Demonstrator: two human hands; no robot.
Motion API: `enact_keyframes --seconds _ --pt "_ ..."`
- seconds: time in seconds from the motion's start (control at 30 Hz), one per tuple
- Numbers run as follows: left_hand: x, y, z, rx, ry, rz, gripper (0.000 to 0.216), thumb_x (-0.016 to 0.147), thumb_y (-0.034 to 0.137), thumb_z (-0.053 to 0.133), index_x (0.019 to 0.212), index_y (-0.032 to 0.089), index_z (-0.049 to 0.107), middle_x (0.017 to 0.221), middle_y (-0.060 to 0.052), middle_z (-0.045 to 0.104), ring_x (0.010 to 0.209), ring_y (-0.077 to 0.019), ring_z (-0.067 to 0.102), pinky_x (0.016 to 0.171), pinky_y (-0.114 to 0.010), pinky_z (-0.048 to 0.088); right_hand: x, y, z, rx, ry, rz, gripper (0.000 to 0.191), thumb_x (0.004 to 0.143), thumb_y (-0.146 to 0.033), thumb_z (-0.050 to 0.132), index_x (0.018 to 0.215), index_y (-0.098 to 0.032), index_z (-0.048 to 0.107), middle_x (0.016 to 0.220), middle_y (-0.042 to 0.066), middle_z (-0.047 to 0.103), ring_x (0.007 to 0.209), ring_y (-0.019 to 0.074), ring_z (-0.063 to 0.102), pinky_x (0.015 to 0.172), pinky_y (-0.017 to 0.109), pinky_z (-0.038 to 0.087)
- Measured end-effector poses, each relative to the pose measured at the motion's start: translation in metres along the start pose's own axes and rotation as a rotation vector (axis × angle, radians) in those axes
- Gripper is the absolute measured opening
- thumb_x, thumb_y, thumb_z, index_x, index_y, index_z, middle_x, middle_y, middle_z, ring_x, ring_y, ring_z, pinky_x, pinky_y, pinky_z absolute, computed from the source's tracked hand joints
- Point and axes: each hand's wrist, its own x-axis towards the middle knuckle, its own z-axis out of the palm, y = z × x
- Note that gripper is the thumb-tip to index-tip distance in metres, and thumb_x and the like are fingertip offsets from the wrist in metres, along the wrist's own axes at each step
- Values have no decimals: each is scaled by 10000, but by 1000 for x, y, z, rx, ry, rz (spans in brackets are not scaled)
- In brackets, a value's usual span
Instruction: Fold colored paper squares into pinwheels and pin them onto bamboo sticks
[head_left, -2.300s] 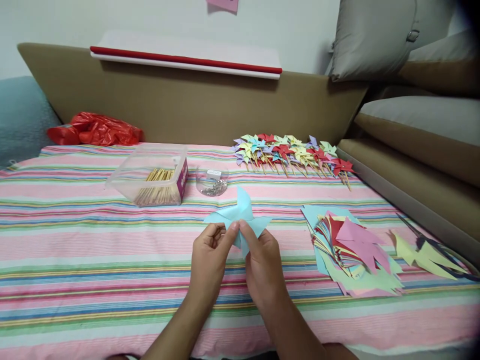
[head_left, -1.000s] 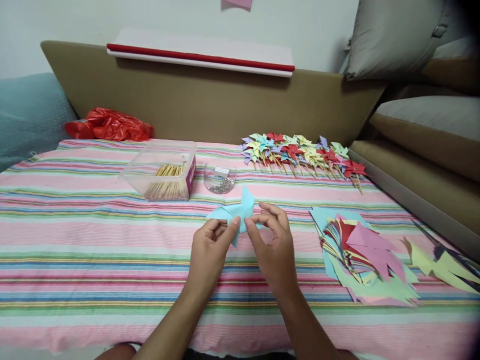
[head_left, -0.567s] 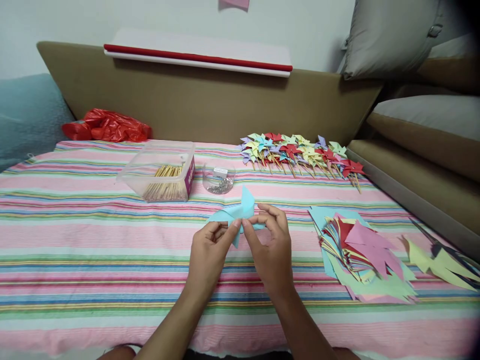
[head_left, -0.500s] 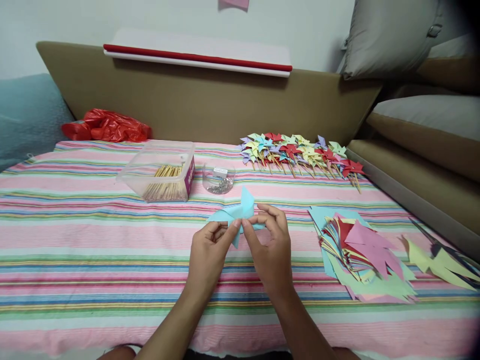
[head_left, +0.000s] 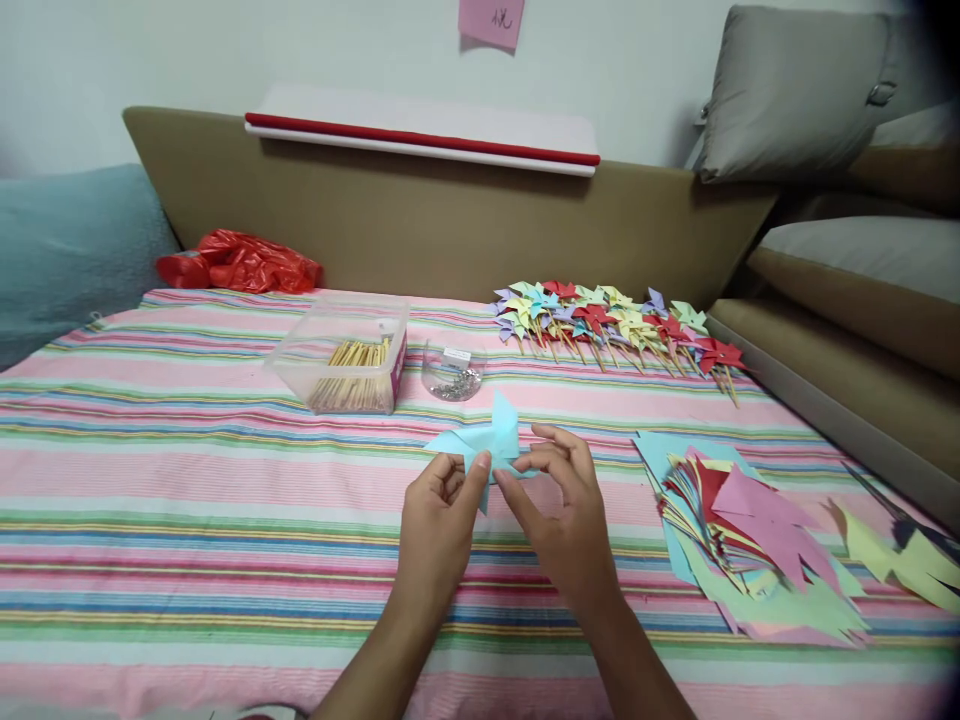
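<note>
A light-blue paper pinwheel [head_left: 486, 440], its blades folded in, is held up in front of me above the striped cloth. My left hand [head_left: 444, 505] pinches its centre, thumb on the front and fingers curled behind. At the lower right blade, my right hand [head_left: 564, 500] has thumb and index finger close together on the paper, its other fingers bent and lifted. Just beyond stands a round clear tub [head_left: 453, 372] of small metal pieces. Left of that, a clear plastic box [head_left: 300, 375] contains many short wooden sticks [head_left: 358, 370].
Finished pinwheels on sticks [head_left: 615, 318] lie at the back right. Cut paper pieces [head_left: 757, 520] are stacked on the right, with dark scissors [head_left: 896, 515] and a yellow cut sheet [head_left: 892, 555] beyond. A red plastic bag [head_left: 247, 263] rests at the back left; cushions [head_left: 862, 250] border the right.
The camera view has tilted up and turned slightly left. My right thumb has eased away from the pinwheel's centre, toward its right blade, while the left hand keeps its pinch.
</note>
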Motion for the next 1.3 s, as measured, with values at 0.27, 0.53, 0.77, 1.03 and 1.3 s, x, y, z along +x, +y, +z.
enact_keyframes --seconds 0.27,0.53,0.77,1.03,1.3 --pt "1 2 -28 -99 -72 -94 391 805 511 714 663 188 546 658 14 528 655 -145 471 608 -251 378 -6 3 10 -6 -165 -104 53 888 -301 704 840 -277 702 1310 69 507 1209 270 554 954 471 501" --pt "11 -7 -75 181 -144 -34 476 864 561 601 608 223 385 590 46 325 575 -140 325 540 -270 243 44 -15 13 -248 -129 -208 136 952 -360 594 982 -263 686 1209 92 600 1192 259 567 981 444 477" --pt "1 -9 -83 529 -178 245 286 942 344 500 678 237 475 571 10 539 524 -173 484 552 -298 244 164 9 59 -707 -574 -287 204 969 -242 533 983 -193 731 1020 66 740 973 206 664 889 345 504" --pt "-4 -21 -70 652 -95 422 235 948 262 437 739 247 545 571 -26 618 485 -208 561 532 -333 224 207 26 138 -1149 -932 -144 242 967 -358 608 1122 -179 657 1164 73 672 1010 203 662 894 416 556" --pt "-6 -24 -77 631 -72 401 194 922 236 480 750 257 567 583 -42 647 506 -235 599 542 -350 231 206 29 155 -1352 -936 -86 288 966 -352 609 1196 -179 626 1222 86 645 1048 220 652 902 434 557"
